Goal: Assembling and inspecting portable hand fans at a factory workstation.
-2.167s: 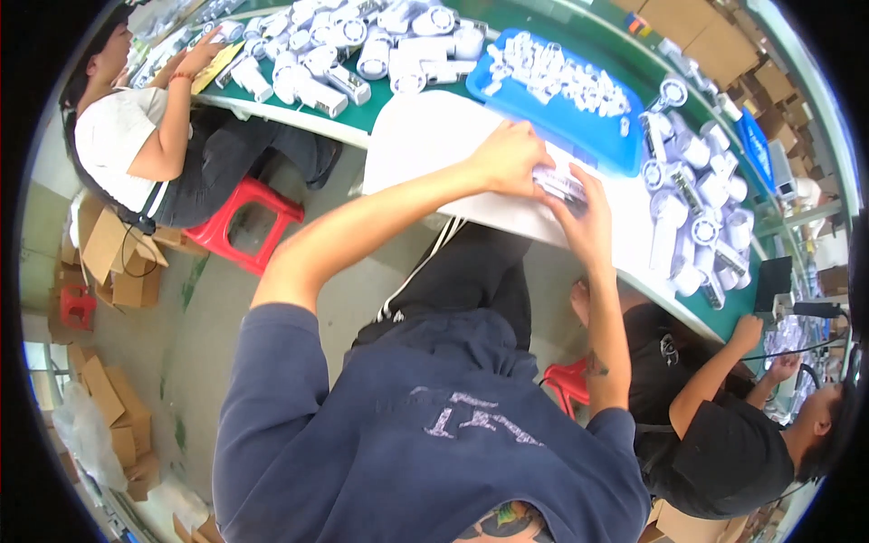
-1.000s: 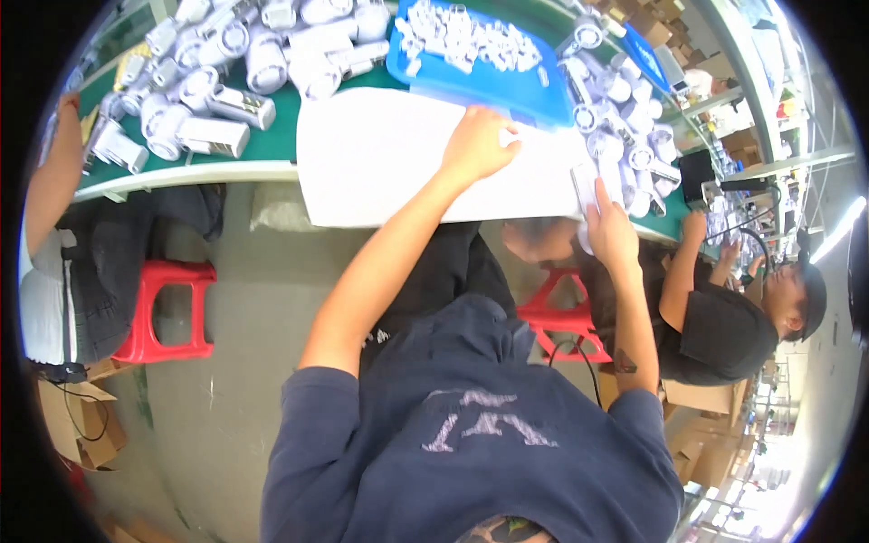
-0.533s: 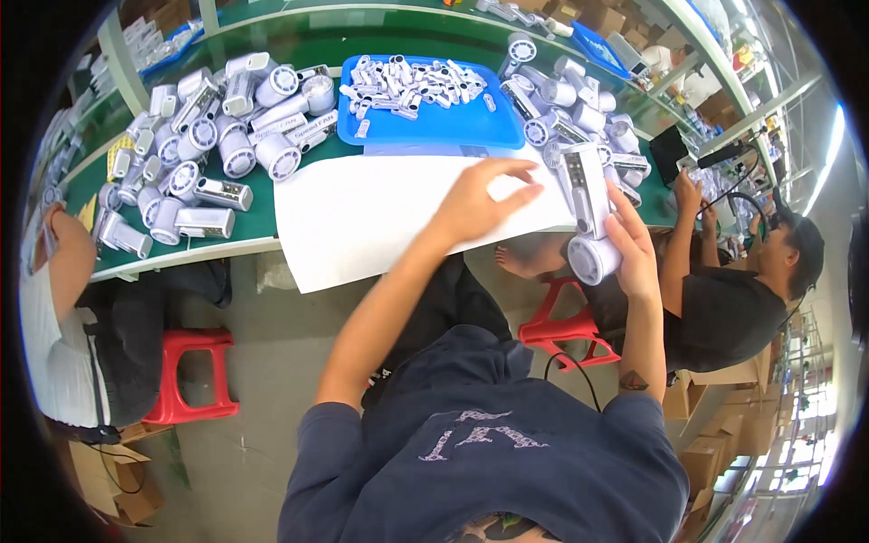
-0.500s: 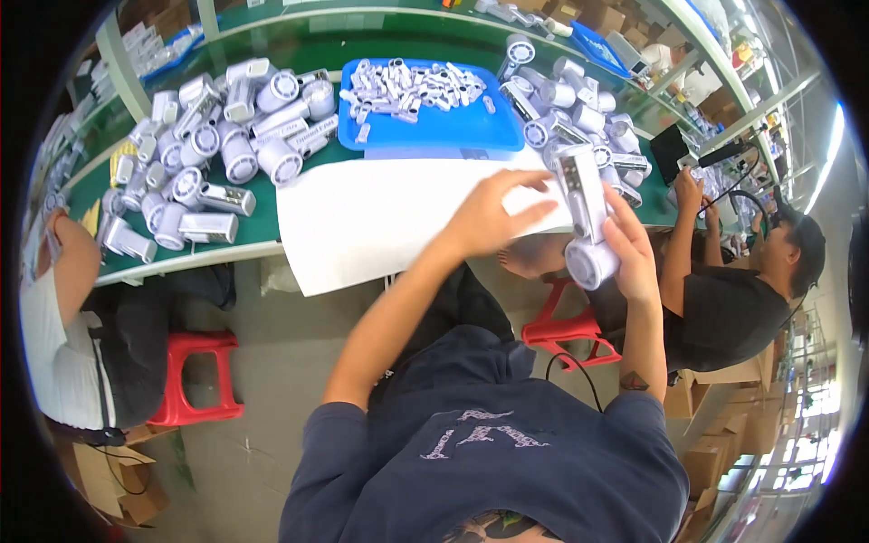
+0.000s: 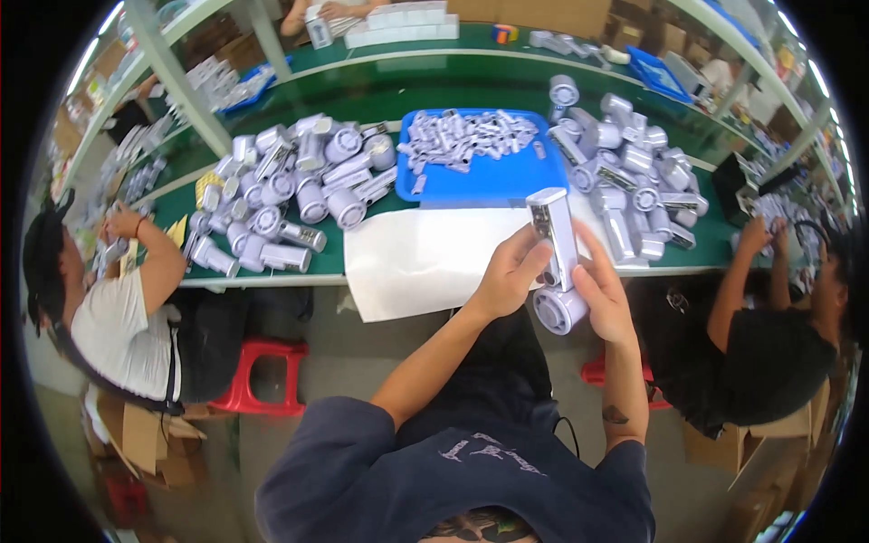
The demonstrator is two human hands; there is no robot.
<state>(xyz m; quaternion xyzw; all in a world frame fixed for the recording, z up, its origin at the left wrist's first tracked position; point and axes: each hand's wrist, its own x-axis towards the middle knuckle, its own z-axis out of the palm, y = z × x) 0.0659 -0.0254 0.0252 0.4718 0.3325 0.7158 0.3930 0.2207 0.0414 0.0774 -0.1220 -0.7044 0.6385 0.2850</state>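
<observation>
Over the front of the bench I hold a white plastic device with a long handle and a round, slotted head. The handle points up and away, the round head down toward me, and an open slot on the handle's side shows dark and metallic parts. My left hand closes on the handle's left side, thumb over the open slot. My right hand wraps the device from the right, thumb near the joint of handle and head. Beneath lies a white sheet, overhanging the bench edge.
Similar devices are heaped at the left and right of the green bench. A blue tray of small white parts lies beyond the sheet. Seated co-workers in a white shirt and a black shirt flank me, near red stools.
My left hand, open and apart from the device before, has come onto its handle. The device stays in my right hand and is now closer to my midline. The head view has shifted.
</observation>
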